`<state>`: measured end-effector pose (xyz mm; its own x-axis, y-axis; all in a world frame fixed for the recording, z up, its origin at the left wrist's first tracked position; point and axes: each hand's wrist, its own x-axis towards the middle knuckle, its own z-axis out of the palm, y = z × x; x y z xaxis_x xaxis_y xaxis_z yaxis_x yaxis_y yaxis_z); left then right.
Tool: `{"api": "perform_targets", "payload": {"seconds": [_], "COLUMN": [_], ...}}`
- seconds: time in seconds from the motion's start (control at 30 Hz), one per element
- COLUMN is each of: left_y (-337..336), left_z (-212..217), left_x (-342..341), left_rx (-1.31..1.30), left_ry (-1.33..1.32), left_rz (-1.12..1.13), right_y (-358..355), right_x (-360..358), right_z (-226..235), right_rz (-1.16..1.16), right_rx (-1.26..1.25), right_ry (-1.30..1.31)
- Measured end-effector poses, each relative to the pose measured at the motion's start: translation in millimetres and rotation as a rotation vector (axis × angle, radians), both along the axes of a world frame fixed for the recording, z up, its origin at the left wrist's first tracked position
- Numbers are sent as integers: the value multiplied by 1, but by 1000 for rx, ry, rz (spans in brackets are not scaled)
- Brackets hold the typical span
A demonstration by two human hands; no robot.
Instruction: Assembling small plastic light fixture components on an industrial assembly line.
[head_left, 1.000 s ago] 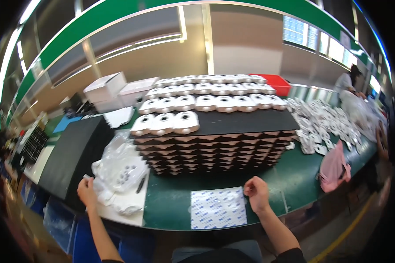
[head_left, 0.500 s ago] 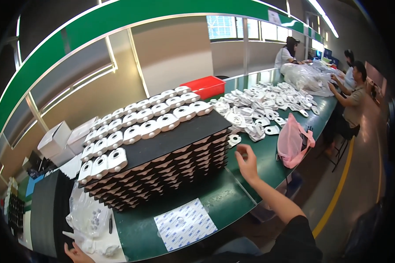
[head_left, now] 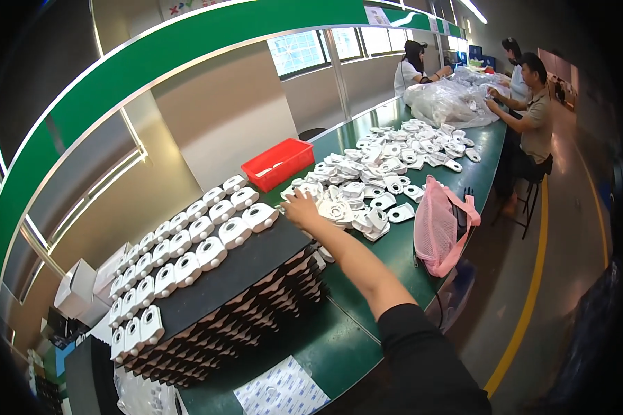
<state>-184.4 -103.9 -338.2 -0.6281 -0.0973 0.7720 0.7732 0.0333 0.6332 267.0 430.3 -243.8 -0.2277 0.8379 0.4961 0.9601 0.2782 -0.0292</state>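
Observation:
My right hand (head_left: 301, 209) reaches out to the near left edge of a heap of white plastic parts (head_left: 401, 155). Its fingers are bent and slightly apart, with no part visible in them; the fingertips are at the parts, though contact is hard to make out. Just left of the hand, rows of similar white parts (head_left: 187, 268), each with a round hole and a small knob, lie on the top black sheet (head_left: 235, 270) of a tall stack. More parts show between the stacked sheets. My left hand is out of the picture.
A red bin (head_left: 278, 164) stands behind the heap. A pink mesh bag (head_left: 436, 228) lies at the green table's right edge. A blue-and-white printed sheet (head_left: 282, 389) lies in front of the stack. Several people (head_left: 536, 131) sit farther along, by clear plastic bags (head_left: 450, 102).
My right hand has moved forward and left, from beside the stack to the heap. My left hand has gone out of view at the lower left. The whole view has shifted.

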Motion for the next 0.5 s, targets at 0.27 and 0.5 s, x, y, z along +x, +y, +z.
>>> {"api": "perform_targets", "payload": {"seconds": [0.27,0.5], "left_y": [10,17], "left_z": [10,14], "left_x": [21,25], "left_rx": [-334,-383], "left_ry": [-196,-193], "left_rz": [307,316], "right_y": [2,-33], "right_x": [18,65], "right_z": [-21,-18], "right_rz": [192,317], "right_rx": [-216,-215], "right_ry": [-50,-324]}}
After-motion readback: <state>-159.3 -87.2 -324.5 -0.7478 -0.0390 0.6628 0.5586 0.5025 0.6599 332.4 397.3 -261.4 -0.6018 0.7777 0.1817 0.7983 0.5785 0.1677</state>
